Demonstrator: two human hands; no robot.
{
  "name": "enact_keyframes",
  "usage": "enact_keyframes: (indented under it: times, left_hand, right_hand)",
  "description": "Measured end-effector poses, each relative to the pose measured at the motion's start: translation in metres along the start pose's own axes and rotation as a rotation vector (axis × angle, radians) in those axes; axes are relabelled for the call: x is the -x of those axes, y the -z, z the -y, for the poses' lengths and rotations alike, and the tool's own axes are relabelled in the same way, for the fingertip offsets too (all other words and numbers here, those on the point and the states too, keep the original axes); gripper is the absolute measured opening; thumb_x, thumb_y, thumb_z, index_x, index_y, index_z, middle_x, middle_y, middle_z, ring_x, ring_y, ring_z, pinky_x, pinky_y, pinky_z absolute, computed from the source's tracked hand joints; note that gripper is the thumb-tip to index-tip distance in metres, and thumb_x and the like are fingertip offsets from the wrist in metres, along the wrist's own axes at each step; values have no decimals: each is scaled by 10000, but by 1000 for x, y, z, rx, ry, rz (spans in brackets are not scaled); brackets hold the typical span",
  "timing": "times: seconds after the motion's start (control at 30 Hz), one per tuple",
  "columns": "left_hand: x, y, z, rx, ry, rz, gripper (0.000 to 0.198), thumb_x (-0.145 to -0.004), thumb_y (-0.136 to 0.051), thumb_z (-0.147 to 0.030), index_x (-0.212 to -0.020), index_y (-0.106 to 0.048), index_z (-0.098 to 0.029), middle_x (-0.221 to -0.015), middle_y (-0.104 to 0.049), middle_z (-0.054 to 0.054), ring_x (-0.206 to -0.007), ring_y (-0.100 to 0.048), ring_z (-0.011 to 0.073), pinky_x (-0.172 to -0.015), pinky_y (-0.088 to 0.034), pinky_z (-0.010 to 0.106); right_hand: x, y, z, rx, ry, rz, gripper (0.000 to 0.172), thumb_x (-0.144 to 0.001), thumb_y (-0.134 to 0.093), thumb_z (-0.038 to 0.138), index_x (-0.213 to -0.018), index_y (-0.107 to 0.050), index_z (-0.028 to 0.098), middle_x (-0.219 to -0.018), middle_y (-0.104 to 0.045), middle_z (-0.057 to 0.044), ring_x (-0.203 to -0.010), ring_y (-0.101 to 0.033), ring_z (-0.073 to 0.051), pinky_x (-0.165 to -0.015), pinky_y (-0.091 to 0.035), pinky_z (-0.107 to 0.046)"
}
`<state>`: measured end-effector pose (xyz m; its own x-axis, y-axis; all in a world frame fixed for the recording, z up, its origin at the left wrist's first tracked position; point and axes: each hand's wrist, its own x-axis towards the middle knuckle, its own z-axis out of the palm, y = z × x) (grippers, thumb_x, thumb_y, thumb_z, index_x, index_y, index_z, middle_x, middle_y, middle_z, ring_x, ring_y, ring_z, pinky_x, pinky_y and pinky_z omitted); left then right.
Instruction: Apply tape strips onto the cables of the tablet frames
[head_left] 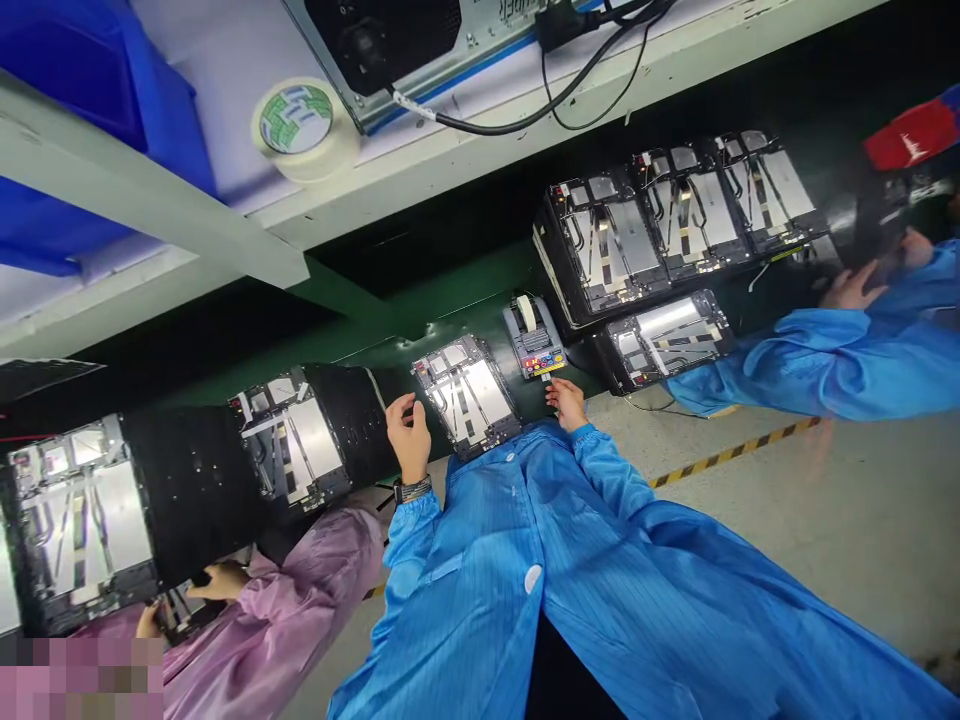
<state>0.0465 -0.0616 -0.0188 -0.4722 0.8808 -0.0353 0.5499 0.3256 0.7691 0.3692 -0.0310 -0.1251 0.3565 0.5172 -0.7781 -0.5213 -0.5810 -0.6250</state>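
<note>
Left hand (409,440): raised just beside the left edge of the opened device, fingers curled; whether they close on anything cannot be told
Left wrist: dark watch (412,488) below the hand, above a blue sleeve
Right hand (568,403): fingertips at the front of the tape dispenser, by a small pale tab (546,377); whether they pinch it cannot be told
Opened device (469,400): directly in front of the person, lying slightly turned on the dark green surface (529,397), silver panels and dark strips facing up
Tape dispenser (536,345): right of the opened device, near it, a pale roll (526,313) on top and coloured buttons at the front
Right-hand row: three similar units (682,215) side by side, with one more unit (667,340) nearer the person
Right-hand co-worker: blue sleeves (810,360) reaching in beyond those units, a hand (851,290) near the row's far end
Left-hand units: two more opened units (292,440) beside black stacked pieces
Left-hand co-worker: purple sleeve (307,570), a hand (225,580) at a partly hidden part
Shelf (480,160): tape roll (300,120), metal case (450,30), black cable (510,128), blue bin (172,110)
Floor (750,520): grey, with a striped line (735,455)
</note>
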Motion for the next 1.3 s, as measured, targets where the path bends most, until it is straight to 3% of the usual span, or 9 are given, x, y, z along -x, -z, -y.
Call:
enact_keyframes:
  times: [0.23,0.4,0.57,0.77,0.9,1.0,1.13,1.2,1.3]
  left_hand:
    - [-2,-9,5,-22,23,30,276,-991,-573,-399,-1178,-702,-242,-1284,-669,134,-1106,-696,253,-879,-582,387]
    - [-3,-9,8,-25,34,32,283,-981,-583,-395,-1178,-700,-229,-1291,-666,137,-1109,-688,253,-884,-578,387]
    - [-6,-13,6,-19,20,35,285,-979,-589,-380,-1195,-685,-219,-1316,-645,154,-1166,-663,271,-919,-569,413]
    - [-11,-20,-10,-84,-45,50,281,-984,-588,-338,-1226,-663,-217,-1378,-603,168,-1320,-584,290,-996,-544,424]
    - [-17,-18,-21,-173,-74,68,282,-1001,-557,-308,-1257,-646,-229,-1411,-574,168,-1374,-543,292,-1058,-514,436]
    - [-24,-20,-30,-248,-141,80,301,-1007,-543,-303,-1282,-640,-228,-1413,-564,168,-1406,-510,302,-1159,-436,467]
    - [-35,-42,-52,-377,-204,140,456,-964,-652,-406,-1379,-598,-224,-1499,-512,192,-1468,-440,358,-1219,-346,525]
    - [-42,-59,-64,-421,-220,170,613,-932,-700,-495,-1451,-546,-207,-1563,-462,225,-1506,-389,399,-1236,-295,570]
    - [-54,-80,-78,-439,-227,247,743,-915,-715,-537,-1514,-482,-164,-1616,-403,274,-1544,-328,443,-1263,-183,644]
  right_hand:
    - [-1,-5,0,-76,-43,37,220,-789,-867,229,-813,-650,198,-642,-673,27,-511,-587,-90,-432,-498,-173]
    - [1,1,-8,-135,-51,-57,188,-849,-798,221,-824,-612,215,-587,-613,68,-486,-565,-78,-418,-469,-157]
    - [-2,-10,-9,-196,-112,-101,233,-845,-765,127,-847,-556,230,-689,-697,45,-633,-690,-108,-587,-602,-210]
    - [-11,-32,-1,-173,-207,-144,355,-797,-731,-2,-748,-468,233,-575,-587,65,-527,-580,-84,-570,-574,-207]
    - [7,-21,-4,-130,-201,-191,350,-779,-719,14,-804,-452,238,-567,-563,89,-480,-514,-71,-501,-506,-185]
    - [39,1,-10,-78,-65,-167,395,-747,-785,113,-958,-481,251,-646,-610,101,-498,-527,-78,-463,-449,-178]
    - [84,15,0,76,324,133,515,-790,-796,299,-1204,-492,271,-808,-668,73,-557,-553,-97,-473,-445,-208]
    - [95,0,17,135,463,259,525,-831,-784,333,-1261,-488,278,-888,-670,45,-612,-569,-102,-501,-457,-214]
    - [90,-43,48,209,665,340,527,-857,-790,339,-1290,-495,282,-960,-637,15,-700,-582,-111,-567,-488,-222]
